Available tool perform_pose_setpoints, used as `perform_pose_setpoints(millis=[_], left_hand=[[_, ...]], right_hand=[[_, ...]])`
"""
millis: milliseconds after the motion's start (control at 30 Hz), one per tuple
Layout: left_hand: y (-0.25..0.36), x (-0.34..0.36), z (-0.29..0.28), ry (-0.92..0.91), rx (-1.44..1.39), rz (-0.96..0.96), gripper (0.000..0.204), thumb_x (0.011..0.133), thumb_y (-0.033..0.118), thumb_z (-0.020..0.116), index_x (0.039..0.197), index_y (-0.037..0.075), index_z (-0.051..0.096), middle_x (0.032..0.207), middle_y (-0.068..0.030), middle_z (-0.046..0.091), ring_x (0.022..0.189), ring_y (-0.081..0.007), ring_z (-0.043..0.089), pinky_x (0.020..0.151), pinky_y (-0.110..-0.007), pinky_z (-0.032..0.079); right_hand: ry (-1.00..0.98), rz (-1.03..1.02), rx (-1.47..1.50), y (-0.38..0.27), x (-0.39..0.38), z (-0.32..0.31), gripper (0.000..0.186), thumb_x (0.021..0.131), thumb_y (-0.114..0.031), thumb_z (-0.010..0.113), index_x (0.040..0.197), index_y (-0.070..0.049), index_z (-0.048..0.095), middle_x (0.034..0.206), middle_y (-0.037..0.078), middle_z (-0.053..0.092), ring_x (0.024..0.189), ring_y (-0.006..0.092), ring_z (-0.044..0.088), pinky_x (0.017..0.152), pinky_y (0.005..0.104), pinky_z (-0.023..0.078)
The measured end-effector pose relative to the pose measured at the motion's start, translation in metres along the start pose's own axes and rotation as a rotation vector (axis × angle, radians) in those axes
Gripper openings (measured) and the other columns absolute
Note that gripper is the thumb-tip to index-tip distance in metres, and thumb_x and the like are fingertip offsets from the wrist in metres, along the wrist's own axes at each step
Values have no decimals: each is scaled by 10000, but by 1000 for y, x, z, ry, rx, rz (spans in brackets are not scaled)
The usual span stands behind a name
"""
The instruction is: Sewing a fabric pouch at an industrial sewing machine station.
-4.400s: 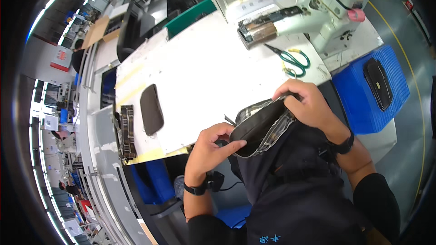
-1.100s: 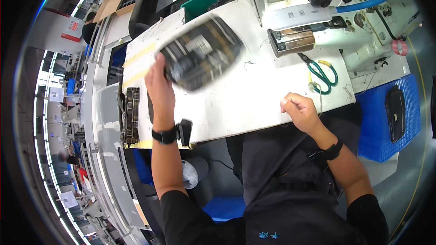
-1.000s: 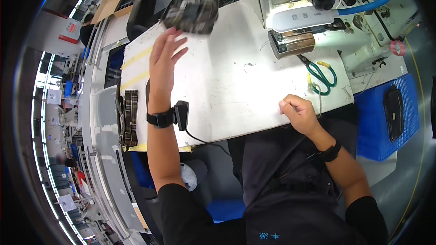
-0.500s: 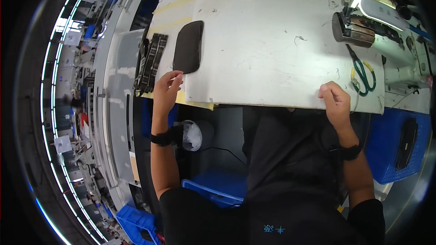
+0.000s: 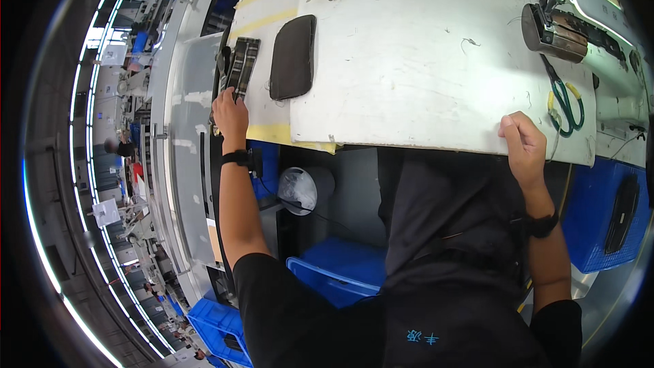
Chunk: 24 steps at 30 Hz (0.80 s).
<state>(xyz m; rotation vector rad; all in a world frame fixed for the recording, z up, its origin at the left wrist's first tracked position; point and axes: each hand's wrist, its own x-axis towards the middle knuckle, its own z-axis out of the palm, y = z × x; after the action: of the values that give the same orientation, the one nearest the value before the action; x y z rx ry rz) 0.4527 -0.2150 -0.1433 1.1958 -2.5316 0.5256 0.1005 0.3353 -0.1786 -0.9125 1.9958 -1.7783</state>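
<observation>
Reaching to the left end of the white worktable [image 5: 381, 48], my left hand [image 5: 230, 110] has its fingers curled onto the near end of a stack of dark plaid fabric pieces [image 5: 242, 65]. A dark brown rounded flat piece [image 5: 291, 58] lies just right of that stack. Near the front edge on the right rests my right hand [image 5: 523, 140], loosely closed with nothing visible in it. Green-handled scissors [image 5: 569, 109] with yellow wrapping lie beside it, below the sewing machine's metal cylinder arm [image 5: 565, 37].
A blue crate [image 5: 586, 215] holding a black pouch [image 5: 620, 212] is at the right. Below the table are a lined bin [image 5: 300, 191] and a blue tub [image 5: 334, 266]; another blue crate [image 5: 208, 324] is lower left. Other workstations line the far left.
My left hand released the plaid pouch, tossed toward the back, then came down and left onto the plaid stack. The view shifted; my right hand stays curled by the front edge.
</observation>
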Motion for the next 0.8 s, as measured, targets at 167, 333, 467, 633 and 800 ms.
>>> perform_pose_setpoints(millis=[167, 333, 467, 633, 800], left_hand=[[29, 41, 22, -163, 182, -343, 380, 903, 163, 707, 1256, 44, 635, 1242, -207, 654, 1245, -409, 604, 993, -526, 535], [8, 43, 38, -61, 28, -274, 281, 908, 107, 615, 1176, 27, 609, 1203, -253, 638, 1144, -469, 643, 985, -539, 538], [13, 39, 47, -134, -81, -267, 533, 926, 326, 748, 1299, -46, 667, 1237, -287, 713, 1192, -466, 660, 1018, -537, 523], [17, 51, -7, -165, -402, -355, 553, 921, 388, 801, 1173, -98, 722, 1065, -249, 774, 950, -377, 744, 882, -435, 560], [86, 48, -129, -193, -1399, -460, 224, 1010, 237, 764, 1108, 36, 744, 911, -15, 734, 758, -66, 657, 665, -235, 521]], right_hand=[[55, -12, -41, 1, 1, -1, 251, 1064, -97, 624, 837, 9, 597, 782, 13, 555, 737, 79, 476, 681, 248, 403], [76, -41, -63, -1, 1, 3, 252, 1050, -100, 637, 828, 12, 595, 756, 31, 547, 705, 105, 477, 665, 269, 407], [68, -36, -78, 3, -2, 0, 252, 1047, -90, 638, 820, 10, 592, 753, 28, 549, 698, 104, 473, 648, 279, 396], [56, -65, -59, 2, -3, 6, 252, 1043, -90, 648, 820, 9, 586, 754, 25, 551, 699, 98, 470, 648, 267, 395], [58, -75, -52, 6, 0, 3, 235, 1045, -99, 653, 844, 12, 605, 767, 22, 568, 706, 87, 469, 652, 256, 402]])
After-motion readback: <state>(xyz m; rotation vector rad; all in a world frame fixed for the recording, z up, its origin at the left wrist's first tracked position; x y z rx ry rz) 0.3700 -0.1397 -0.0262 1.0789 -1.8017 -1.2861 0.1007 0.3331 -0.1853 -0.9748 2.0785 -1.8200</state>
